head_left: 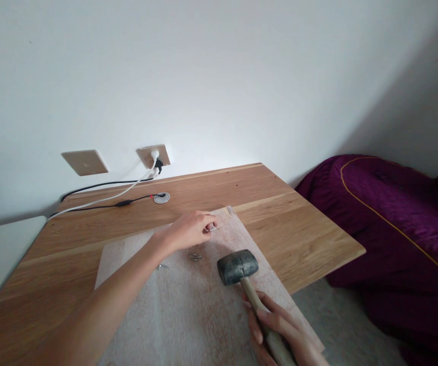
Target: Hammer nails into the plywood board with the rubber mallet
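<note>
My left hand (194, 229) is closed in a pinch near the far end of a pale wooden board (188, 315). Between its fingertips is a small, thin metal nail (213, 229), lying nearly level just above or on the board. My right hand (276, 325) wraps round the wooden handle of a rubber mallet (238, 267). The mallet's black head is over the board, right of and nearer than the left hand. Several loose nails (195, 257) lie in a small pile on the board below my left hand. Another small metal piece (161, 266) shows beside my left forearm.
The board rests on a wooden table (299, 229) against a white wall. Cables (123, 203) run to a grommet (161, 197) and a wall socket (153, 155). A white flat object (9, 254) is at left. Purple fabric (375, 244) covers something beyond the table's right edge.
</note>
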{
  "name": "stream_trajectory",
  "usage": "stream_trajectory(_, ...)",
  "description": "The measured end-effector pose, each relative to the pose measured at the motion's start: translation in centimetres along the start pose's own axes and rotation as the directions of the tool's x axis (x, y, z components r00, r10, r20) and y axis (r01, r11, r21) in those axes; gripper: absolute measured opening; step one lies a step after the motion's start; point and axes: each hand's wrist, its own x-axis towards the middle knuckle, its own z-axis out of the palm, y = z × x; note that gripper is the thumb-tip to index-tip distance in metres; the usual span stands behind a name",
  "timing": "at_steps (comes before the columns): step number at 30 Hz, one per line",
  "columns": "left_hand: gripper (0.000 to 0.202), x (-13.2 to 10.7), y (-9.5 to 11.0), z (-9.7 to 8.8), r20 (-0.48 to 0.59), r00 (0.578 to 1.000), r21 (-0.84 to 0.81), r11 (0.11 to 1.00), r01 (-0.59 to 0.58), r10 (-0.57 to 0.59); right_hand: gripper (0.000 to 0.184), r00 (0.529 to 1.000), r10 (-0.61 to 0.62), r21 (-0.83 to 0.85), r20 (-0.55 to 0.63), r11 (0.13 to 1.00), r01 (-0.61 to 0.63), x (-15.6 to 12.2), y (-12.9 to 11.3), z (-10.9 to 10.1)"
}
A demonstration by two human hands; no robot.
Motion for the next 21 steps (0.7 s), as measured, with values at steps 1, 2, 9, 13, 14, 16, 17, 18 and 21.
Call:
stream_trajectory(1,0.027,-0.1,0.0,0.0,-0.006,1.000,-0.006,1.000,-0.006,0.006,0.046,1.000,-0.002,-0.003,-0.011,1.000,0.002,0.0,0.0,0.1)
stream_trajectory(2,0.026,-0.2,0.0,0.0,-0.008,1.000,-0.011,1.000,-0.012,0.012,0.046,1.000,-0.004,-0.010,-0.025,1.000,0.004,-0.1,0.0,0.2)
stream_trajectory(9,0.025,-0.6,0.6,0.2,-0.019,1.000,-0.014,1.000,-0.016,0.016,0.047,0.994,-0.040,-0.104,-0.101,0.994,0.030,-0.4,-0.2,1.5)
stream_trajectory(13,0.025,-0.9,0.8,-0.1,-0.013,1.000,-0.010,1.000,-0.021,0.021,0.052,0.996,-0.034,-0.141,-0.079,0.990,0.022,-0.6,-0.6,1.8)
stream_trajectory(14,0.023,-1.3,0.9,-0.3,-0.013,1.000,-0.004,1.000,-0.016,0.016,0.054,0.996,-0.047,-0.182,-0.080,0.983,0.032,-0.7,-0.8,1.9)
stream_trajectory(16,0.020,-2.5,1.2,-0.9,-0.026,1.000,0.010,1.000,0.010,-0.010,0.054,0.989,-0.124,-0.323,-0.076,0.942,0.093,-0.8,-1.2,2.0)
stream_trajectory(17,0.019,-3.4,1.3,-1.1,-0.035,0.999,0.013,0.999,0.030,-0.029,0.053,0.983,-0.172,-0.407,-0.068,0.904,0.130,-0.8,-1.2,2.0)
stream_trajectory(18,0.017,-4.5,1.4,-1.4,-0.046,0.997,0.012,0.998,0.054,-0.054,0.051,0.975,-0.216,-0.481,-0.057,0.862,0.163,-0.7,-1.2,2.0)
stream_trajectory(21,0.017,-8.7,1.7,-1.9,-0.078,0.991,0.018,0.994,0.107,-0.105,0.049,0.957,-0.285,-0.571,-0.047,0.794,0.208,0.2,-0.3,2.2)
